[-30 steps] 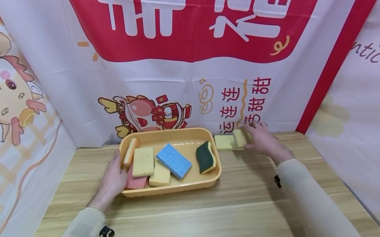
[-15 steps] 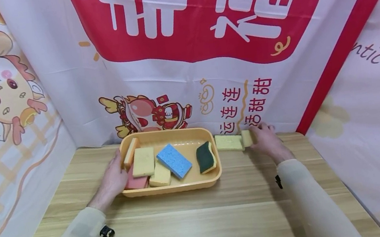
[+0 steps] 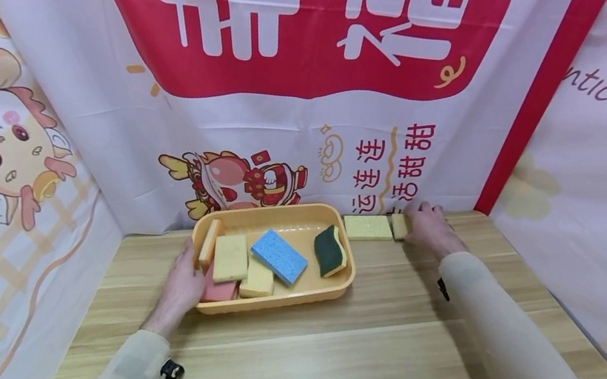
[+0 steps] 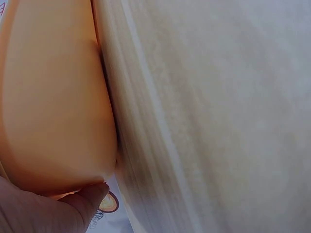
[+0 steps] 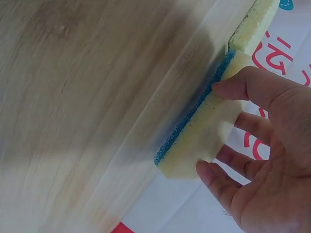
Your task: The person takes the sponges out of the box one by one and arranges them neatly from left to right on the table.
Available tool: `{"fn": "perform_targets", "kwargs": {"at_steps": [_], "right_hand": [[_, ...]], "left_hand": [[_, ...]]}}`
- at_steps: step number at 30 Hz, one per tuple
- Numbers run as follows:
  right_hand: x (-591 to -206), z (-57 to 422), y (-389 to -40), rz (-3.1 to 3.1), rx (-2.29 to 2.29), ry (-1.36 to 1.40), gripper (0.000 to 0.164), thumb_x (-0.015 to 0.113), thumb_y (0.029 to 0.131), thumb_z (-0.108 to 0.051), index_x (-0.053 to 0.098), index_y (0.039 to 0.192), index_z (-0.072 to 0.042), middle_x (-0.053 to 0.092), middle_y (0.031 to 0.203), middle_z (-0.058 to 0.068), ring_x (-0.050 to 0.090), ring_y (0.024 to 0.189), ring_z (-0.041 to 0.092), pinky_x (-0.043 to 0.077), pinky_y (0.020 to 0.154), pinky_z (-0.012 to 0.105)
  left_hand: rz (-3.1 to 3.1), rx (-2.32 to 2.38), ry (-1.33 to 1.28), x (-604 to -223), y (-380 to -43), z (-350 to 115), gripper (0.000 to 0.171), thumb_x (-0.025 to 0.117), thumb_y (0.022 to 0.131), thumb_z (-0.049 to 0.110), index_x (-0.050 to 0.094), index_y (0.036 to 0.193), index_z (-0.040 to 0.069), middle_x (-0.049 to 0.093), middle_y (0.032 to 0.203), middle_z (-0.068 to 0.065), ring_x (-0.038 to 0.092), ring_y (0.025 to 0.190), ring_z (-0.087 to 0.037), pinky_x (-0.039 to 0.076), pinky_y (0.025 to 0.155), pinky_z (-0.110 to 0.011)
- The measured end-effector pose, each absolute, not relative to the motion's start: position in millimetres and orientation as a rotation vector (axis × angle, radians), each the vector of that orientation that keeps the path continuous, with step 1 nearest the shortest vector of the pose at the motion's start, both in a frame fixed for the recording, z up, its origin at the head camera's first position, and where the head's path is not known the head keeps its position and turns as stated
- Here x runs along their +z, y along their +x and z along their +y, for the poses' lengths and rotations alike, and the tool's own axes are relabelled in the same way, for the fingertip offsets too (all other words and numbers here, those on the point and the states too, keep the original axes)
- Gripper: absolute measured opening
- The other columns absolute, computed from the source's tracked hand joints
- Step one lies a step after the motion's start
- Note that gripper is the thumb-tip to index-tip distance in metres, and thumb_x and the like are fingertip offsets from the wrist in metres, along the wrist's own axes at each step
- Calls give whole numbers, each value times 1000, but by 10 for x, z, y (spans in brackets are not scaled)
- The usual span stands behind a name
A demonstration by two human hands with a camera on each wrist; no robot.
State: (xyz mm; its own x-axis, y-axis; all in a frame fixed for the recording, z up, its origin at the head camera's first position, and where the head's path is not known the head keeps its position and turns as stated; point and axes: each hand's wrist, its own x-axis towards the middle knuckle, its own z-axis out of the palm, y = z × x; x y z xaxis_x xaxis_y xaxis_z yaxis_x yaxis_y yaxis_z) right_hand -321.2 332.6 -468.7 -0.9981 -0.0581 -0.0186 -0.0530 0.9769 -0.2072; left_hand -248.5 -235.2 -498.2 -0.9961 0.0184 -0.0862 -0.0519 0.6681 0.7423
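An orange plastic tub [image 3: 290,299] stands at the back of the table, and my left hand [image 3: 182,289] grips its left end. The left wrist view shows the thumb [image 4: 85,206] against the outer wall; the other fingers are hidden. My right hand [image 3: 430,228] pinches a pale yellow sponge with a blue scouring side [image 5: 201,131], its blue layer down by the table. Thumb and fingertips are on opposite sides of it. End to end with it lies another pale yellow sponge [image 3: 368,227], flat beside the tub's right end.
Inside the tub are a blue sponge [image 3: 279,256], a dark green and yellow wavy sponge [image 3: 328,251], a pink one [image 3: 217,290], an orange and white one [image 3: 209,244] and two pale yellow sponges [image 3: 229,258]. A printed cloth [image 3: 281,115] hangs right behind the table.
My right hand has moved right and lowered the sponge from above the other yellow sponge's end to the table beside it. The left hand and the tub have stayed in place.
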Motion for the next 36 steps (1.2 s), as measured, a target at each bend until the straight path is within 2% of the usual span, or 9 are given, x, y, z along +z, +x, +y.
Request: {"fn": "perform_targets", "kwargs": {"at_steps": [9,22,26,30,33,36], "right_hand": [[-4738,3273,-3283,3073,-267,-114,74,85,100,-19,61,167,3,56,161,41,52,146,61,51,129,79],[-4808,3272,-3398,3000,-258,-119,69,79,111,-18,54,172,2,42,177,41,47,160,62,45,136,78],[-4835,3281,-3431,3004,-208,-151,68,78,111,-14,53,172,3,47,174,41,52,156,61,47,136,76],[-4823,3285,-3434,3036,-167,-228,67,79,106,-5,57,169,6,56,167,44,62,148,62,55,130,74],[-4773,3267,-3400,3041,-226,-242,66,77,102,2,60,167,5,60,164,41,65,147,60,57,128,73],[-4713,3221,-3366,3037,-344,-222,62,74,105,1,64,166,-1,62,167,35,62,153,57,52,132,75]], "left_hand": [[2786,1259,-23,-4981,-2492,-2345,91,41,109,-4,-8,185,-1,0,193,-37,10,180,-61,9,149,-74],[2771,1262,-37,-4974,-2504,-2332,92,41,108,-5,-8,185,0,0,193,-37,9,180,-60,8,150,-74],[2767,1265,-40,-4976,-2506,-2333,92,41,109,-5,-9,185,0,0,193,-37,9,180,-60,9,149,-74],[2758,1273,-54,-4972,-2499,-2339,92,41,109,-5,-10,185,1,0,193,-37,10,180,-60,9,149,-74],[2762,1268,-58,-4968,-2492,-2344,91,41,110,-5,-10,185,1,0,193,-37,10,180,-60,9,149,-74],[2766,1262,-55,-4968,-2491,-2352,91,42,110,-5,-9,185,1,1,193,-37,11,180,-61,10,149,-74]]}}
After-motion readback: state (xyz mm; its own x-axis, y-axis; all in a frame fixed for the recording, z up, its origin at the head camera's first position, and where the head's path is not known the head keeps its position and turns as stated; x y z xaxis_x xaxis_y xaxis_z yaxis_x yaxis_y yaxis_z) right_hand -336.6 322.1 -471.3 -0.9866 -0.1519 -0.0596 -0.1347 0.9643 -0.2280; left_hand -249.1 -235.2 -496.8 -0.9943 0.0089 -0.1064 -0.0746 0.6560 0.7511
